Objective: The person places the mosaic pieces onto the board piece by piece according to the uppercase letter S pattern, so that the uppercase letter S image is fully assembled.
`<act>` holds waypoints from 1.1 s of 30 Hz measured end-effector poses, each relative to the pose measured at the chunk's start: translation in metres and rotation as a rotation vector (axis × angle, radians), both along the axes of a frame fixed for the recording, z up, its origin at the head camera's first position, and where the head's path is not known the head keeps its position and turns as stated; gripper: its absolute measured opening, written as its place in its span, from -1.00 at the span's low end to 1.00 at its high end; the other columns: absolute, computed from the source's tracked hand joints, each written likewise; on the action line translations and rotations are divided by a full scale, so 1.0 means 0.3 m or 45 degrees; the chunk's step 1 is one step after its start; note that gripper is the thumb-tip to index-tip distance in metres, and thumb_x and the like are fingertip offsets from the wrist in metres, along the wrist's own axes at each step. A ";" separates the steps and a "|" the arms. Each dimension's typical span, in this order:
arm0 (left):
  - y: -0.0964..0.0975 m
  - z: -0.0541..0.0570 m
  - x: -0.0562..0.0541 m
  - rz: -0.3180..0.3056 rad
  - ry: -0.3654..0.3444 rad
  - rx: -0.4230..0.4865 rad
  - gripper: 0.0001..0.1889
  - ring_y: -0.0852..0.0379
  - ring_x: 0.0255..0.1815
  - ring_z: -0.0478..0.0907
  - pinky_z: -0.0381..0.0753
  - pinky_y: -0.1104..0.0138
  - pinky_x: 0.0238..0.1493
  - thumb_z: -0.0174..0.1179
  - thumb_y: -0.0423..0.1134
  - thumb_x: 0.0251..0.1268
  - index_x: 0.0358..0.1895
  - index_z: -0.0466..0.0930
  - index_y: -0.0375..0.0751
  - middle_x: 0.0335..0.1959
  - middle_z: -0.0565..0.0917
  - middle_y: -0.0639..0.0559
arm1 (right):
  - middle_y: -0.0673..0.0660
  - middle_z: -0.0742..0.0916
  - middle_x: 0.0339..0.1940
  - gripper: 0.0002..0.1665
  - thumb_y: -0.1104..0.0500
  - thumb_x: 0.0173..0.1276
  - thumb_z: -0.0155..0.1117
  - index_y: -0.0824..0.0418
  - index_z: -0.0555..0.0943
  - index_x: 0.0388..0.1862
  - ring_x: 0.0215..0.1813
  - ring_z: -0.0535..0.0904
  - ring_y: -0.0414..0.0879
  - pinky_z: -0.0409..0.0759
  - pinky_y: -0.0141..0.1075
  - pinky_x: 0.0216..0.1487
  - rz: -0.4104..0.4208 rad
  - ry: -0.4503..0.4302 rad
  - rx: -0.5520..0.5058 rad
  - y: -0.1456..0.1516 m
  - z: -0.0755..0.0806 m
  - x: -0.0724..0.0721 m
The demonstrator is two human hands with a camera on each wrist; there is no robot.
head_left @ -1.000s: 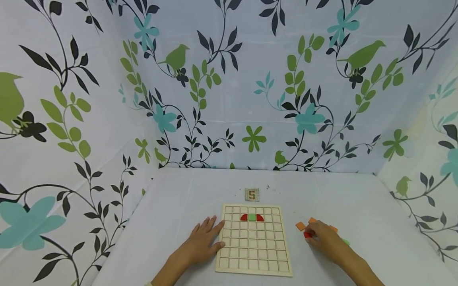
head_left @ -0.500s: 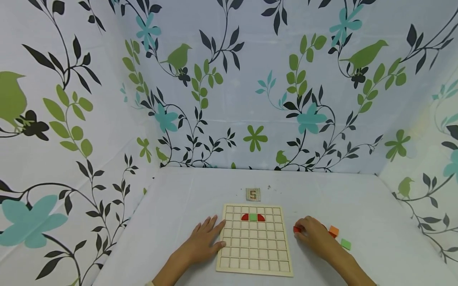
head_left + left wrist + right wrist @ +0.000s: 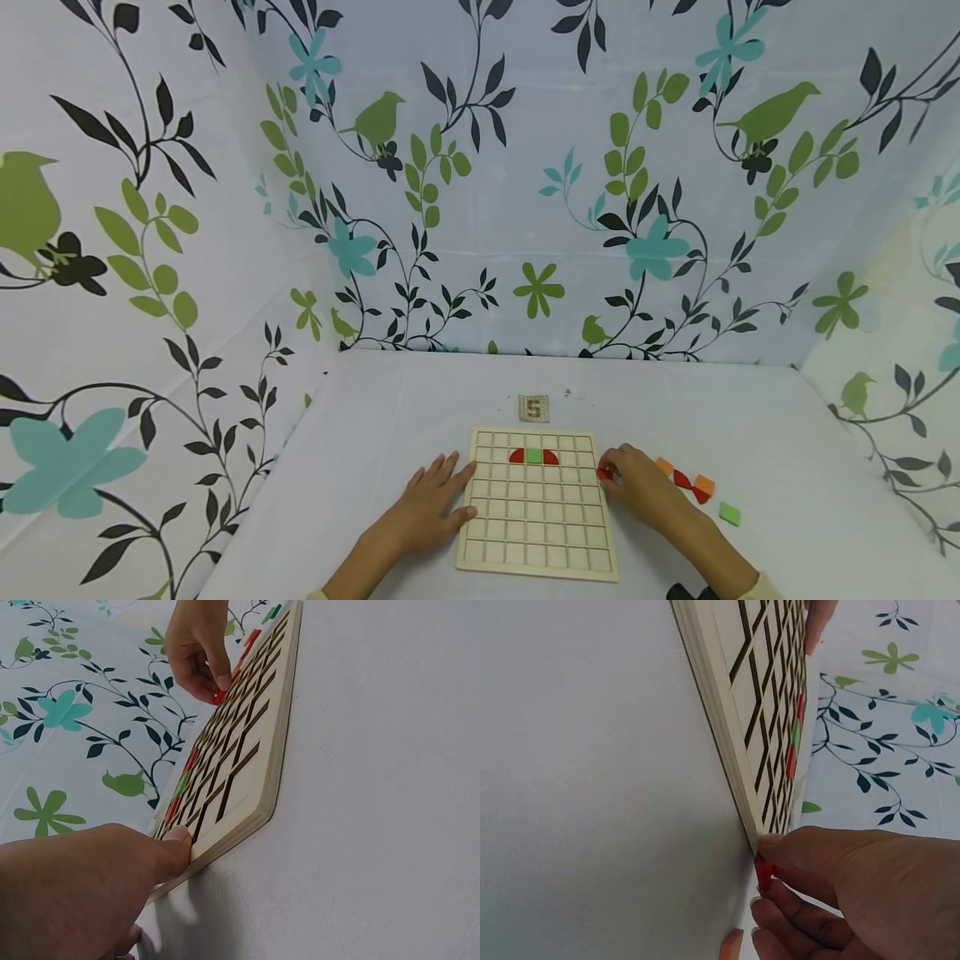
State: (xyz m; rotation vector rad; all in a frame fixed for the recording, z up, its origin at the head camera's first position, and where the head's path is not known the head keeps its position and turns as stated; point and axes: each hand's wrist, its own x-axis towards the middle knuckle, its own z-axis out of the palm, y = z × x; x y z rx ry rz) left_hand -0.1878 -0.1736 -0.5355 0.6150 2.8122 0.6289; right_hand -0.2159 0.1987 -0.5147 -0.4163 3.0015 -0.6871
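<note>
A light wooden grid board (image 3: 536,533) lies flat on the white table. In one of its upper rows sit a green square tile (image 3: 534,456) and, on either side of it, a rounded red tile (image 3: 517,456) and another red tile (image 3: 551,457). My left hand (image 3: 426,510) rests at the board's left edge, fingers spread and thumb on the rim. At the opposite edge, my right hand (image 3: 637,482) pinches a small red tile (image 3: 764,871) between thumb and fingertips, right by the rim; most of the tile's shape is hidden.
Right of the board lie loose tiles: an orange tile (image 3: 704,485), red pieces (image 3: 681,479), another orange tile (image 3: 663,466) and a green tile (image 3: 730,513). A small patterned card (image 3: 534,408) lies beyond the board. A floral cloth (image 3: 480,208) hangs behind.
My right hand has moved left from the loose tiles to the board's right edge, carrying the red tile. The left hand stays at the board's left edge.
</note>
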 end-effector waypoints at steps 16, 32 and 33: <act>-0.001 -0.005 0.006 0.000 0.022 0.004 -0.24 -0.34 0.72 0.02 0.02 -0.36 0.61 0.10 0.24 0.58 0.68 0.22 -0.02 0.71 0.11 -0.27 | -0.03 0.59 -0.29 -0.77 0.35 0.20 0.49 0.07 0.67 -0.26 -0.22 0.46 -0.14 0.55 -0.25 -0.14 -0.034 -0.152 -0.039 0.131 0.019 0.063; 0.000 -0.008 0.000 -0.003 0.019 0.001 -0.24 -0.34 0.73 -0.01 -0.01 -0.35 0.62 0.06 0.25 0.60 0.69 0.19 0.00 0.72 0.09 -0.26 | 0.06 0.63 -0.21 -0.77 0.22 0.40 0.50 0.25 0.68 -0.04 -0.18 0.52 -0.10 0.61 -0.18 -0.13 -0.012 -0.028 -0.071 0.161 -0.015 0.005; 0.001 -0.008 -0.001 -0.002 0.016 -0.001 -0.24 -0.33 0.73 -0.01 -0.02 -0.35 0.62 0.06 0.25 0.60 0.69 0.19 0.01 0.72 0.08 -0.25 | 0.05 0.62 -0.23 -0.78 0.23 0.41 0.48 0.25 0.68 -0.04 -0.20 0.49 -0.11 0.58 -0.21 -0.16 -0.018 -0.023 -0.079 0.158 -0.018 0.004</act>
